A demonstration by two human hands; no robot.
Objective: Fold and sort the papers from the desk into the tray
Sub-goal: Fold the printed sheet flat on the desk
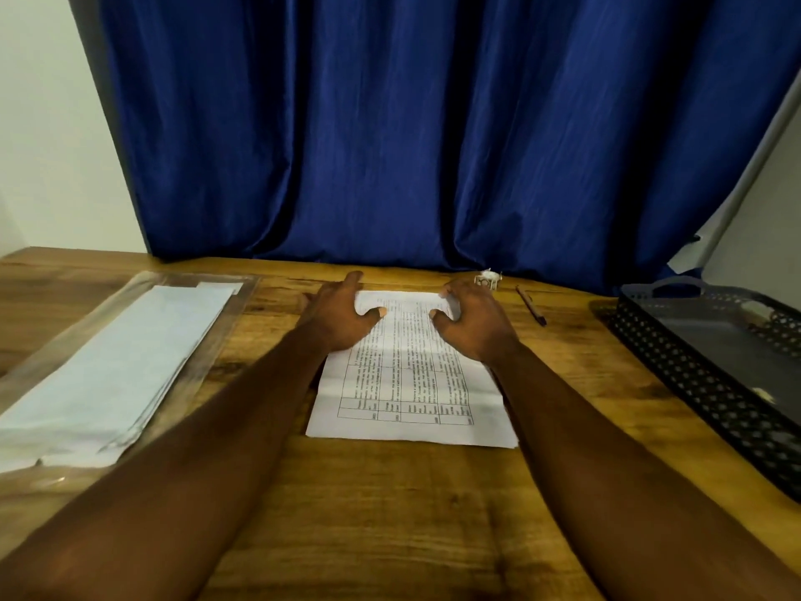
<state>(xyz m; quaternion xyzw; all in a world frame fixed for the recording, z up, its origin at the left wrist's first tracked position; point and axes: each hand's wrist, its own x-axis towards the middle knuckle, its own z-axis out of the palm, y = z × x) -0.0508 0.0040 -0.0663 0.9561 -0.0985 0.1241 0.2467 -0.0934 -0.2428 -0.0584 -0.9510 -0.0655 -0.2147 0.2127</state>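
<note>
From the head view, a printed sheet (407, 375) with a ruled table of text lies flat in the middle of the wooden counter (390, 527), its long side running away from the person. Both bare forearms reach out along either side of it. The left grip (342, 316) sits on the sheet's far left corner, thumb laid on top of the paper and fingers curled over the far edge. The right grip (472, 323) does the same at the far right corner, so each pinches its corner. Whether the fingertips go under the paper I cannot tell.

To the left lies a clear folder (39, 375) with a stack of pale papers (117, 366) on it. At the right edge of the counter stands the dark perforated tray (693, 383), well apart from the sheet. A pen (531, 306) lies between them, near the blue curtain (433, 123).
</note>
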